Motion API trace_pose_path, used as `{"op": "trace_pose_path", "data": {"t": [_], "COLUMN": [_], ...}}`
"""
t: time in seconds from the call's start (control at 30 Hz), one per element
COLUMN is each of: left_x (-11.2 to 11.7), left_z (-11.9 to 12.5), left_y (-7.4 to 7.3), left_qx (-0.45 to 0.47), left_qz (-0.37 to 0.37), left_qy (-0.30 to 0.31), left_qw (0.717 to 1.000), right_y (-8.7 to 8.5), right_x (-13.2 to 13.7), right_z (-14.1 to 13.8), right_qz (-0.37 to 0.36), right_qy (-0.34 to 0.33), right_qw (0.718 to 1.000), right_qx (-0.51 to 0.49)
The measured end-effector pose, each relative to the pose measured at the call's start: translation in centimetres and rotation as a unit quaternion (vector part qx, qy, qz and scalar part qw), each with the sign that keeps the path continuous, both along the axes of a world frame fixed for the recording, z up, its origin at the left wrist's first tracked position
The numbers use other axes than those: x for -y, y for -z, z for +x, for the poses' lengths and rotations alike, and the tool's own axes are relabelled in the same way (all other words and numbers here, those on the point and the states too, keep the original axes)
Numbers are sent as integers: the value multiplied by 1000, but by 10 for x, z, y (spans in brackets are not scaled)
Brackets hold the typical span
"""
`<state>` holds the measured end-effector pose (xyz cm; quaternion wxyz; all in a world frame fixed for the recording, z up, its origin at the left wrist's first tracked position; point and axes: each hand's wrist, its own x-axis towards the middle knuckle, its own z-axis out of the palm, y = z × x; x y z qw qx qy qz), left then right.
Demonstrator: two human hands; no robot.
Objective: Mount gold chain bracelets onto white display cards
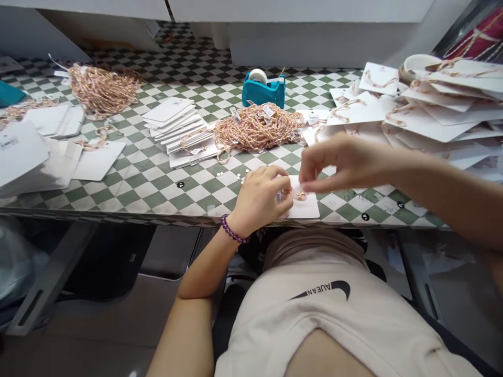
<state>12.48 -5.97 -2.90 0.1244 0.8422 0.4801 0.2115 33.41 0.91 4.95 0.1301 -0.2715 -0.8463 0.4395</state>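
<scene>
At table edge | left hand (pixel 261 199) curled, pinning white card (pixel 304 205) | right hand (pixel 338 162) pinching chain (pixel 301 195)

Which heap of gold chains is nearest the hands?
The middle heap, just in front of the teal tape dispenser. The other heap lies far off to the left, well away from both hands.

I see the left hand (pixel 261 201) pressing on a white card (pixel 304 205) at the counter (pixel 157 178) edge, a small chain (pixel 301 195) on it. Right hand (pixel 346 162) hovers just above, fingers (pixel 310 184) pinched at the card's top. Chain pile (pixel 257 128) beyond; teal tape dispenser (pixel 263 89) behind it; card stack (pixel 176 125) to its left.
</scene>
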Motion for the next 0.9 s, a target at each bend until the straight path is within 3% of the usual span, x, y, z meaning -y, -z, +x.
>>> {"op": "trace_pose_path", "data": {"t": [0.07,0.17,0.37,0.5,0.6,0.77,0.9], "left_x": [0,0,1,0,0,0,0], "left_z": [0,0,0,0,0,1,1], "left_y": [-1,-1,0,0,0,1,2], "left_qx": [-8,-9,-11,-17,-26,-22,-17], "left_qz": [-4,-1,4,-1,0,9,7], "left_qy": [-2,0,0,5,3,0,-7], "left_qw": [1000,1000,1000,1000,1000,1000,1000], "right_y": [10,17,24,29,28,33,47], "right_x": [17,30,26,23,22,23,27], "right_z": [-4,-8,-6,-10,-14,-10,-5], "right_qz": [-25,-49,-81,4,67,81,143], "right_qy": [-45,-47,-40,-81,-66,-79,-96], "right_qw": [999,997,993,995,992,991,984], "right_qx": [7,-25,-75,-63,-79,-64,-47]}}
